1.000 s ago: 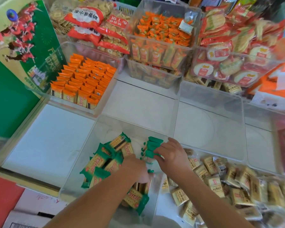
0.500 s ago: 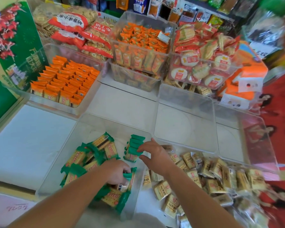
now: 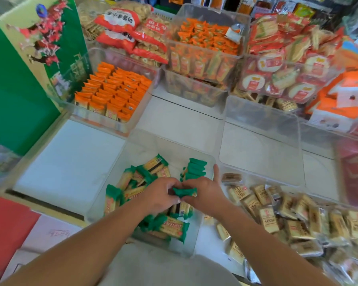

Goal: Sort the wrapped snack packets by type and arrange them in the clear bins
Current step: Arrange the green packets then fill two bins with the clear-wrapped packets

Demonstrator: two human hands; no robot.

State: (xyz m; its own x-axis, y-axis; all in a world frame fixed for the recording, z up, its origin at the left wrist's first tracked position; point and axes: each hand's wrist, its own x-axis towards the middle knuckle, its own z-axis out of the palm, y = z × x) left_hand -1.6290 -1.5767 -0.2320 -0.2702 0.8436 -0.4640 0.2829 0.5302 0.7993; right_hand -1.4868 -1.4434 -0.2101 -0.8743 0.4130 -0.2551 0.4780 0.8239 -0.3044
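Observation:
A clear bin [image 3: 130, 153] in front of me holds several loose green-wrapped snack packets [image 3: 153, 168] and a small upright row of them [image 3: 195, 168] along its right wall. My left hand [image 3: 159, 195] and my right hand [image 3: 205, 193] meet over the bin, both pinching one green packet [image 3: 185, 192] between them. My right index finger points up along the bin's right wall. To the right lies a heap of several clear-wrapped tan packets [image 3: 277, 211].
An orange-packet bin [image 3: 112, 96] sits back left, with stacked bins of orange packets [image 3: 205, 44] and round crackers [image 3: 281, 75] behind. An empty clear bin [image 3: 258, 145] stands at centre right. A green carton [image 3: 19, 79] walls the left side.
My left hand lifted a green packet out of the loose pile and brought it to my right hand, which drew back from the upright row to take hold of it. The camera view shifted.

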